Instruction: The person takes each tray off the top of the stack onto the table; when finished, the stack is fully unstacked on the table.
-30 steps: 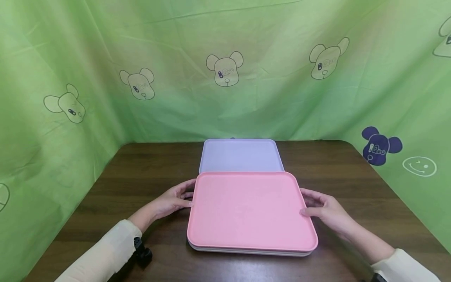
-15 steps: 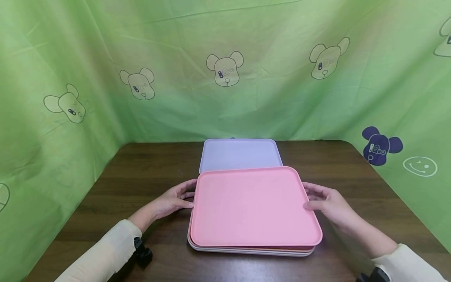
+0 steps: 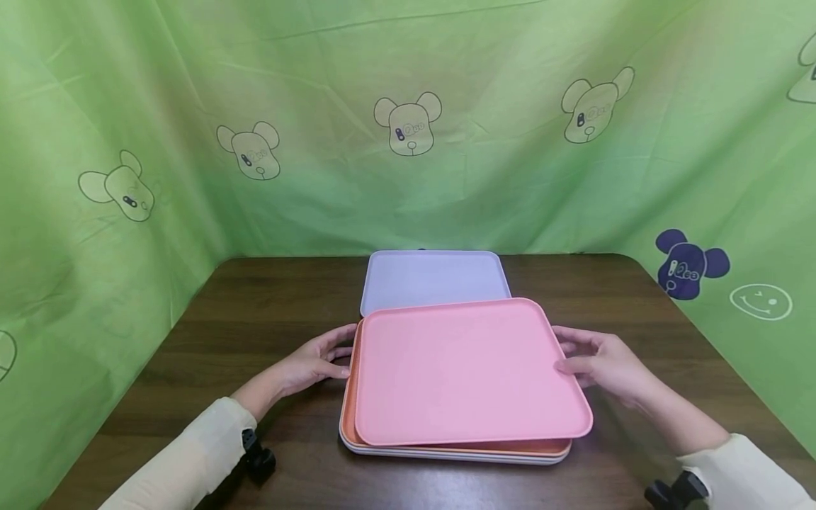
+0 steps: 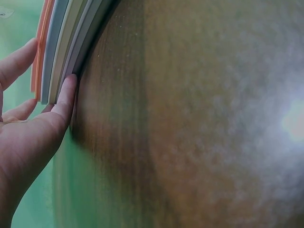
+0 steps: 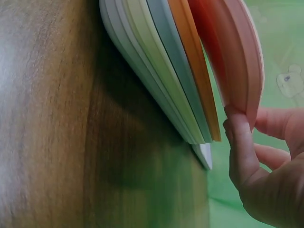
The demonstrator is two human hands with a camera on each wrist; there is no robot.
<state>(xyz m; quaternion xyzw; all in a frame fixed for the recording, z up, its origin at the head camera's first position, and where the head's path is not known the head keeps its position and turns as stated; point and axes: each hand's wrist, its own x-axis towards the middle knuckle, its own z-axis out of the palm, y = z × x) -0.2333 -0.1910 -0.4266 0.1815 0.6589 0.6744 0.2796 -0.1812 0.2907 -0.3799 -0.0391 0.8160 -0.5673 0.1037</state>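
A pink tray [image 3: 472, 375] is tilted above a stack of trays, its right side lifted. My right hand [image 3: 612, 368] pinches its right rim, thumb on top and fingers beneath. In the right wrist view, a gap shows between the pink tray [image 5: 237, 61] and the orange tray [image 5: 194, 71] that tops the stack. Under the orange one lie blue-grey, pale yellow and greyish trays. My left hand [image 3: 312, 365] is at the stack's left side. In the left wrist view its fingertips touch the rims [image 4: 57, 61], the thumb high by the orange tray and another finger low near the table.
A lilac tray [image 3: 436, 280] lies flat behind the stack, its near part hidden by the pink tray. All stand on a dark wooden table [image 3: 280, 297]. Green cloth [image 3: 319, 205] with bear-head prints hangs behind and along both sides.
The right hand has raised the pink tray's right side and shifted it rightward, baring the orange tray at the left and front edges. The left hand has stayed put.
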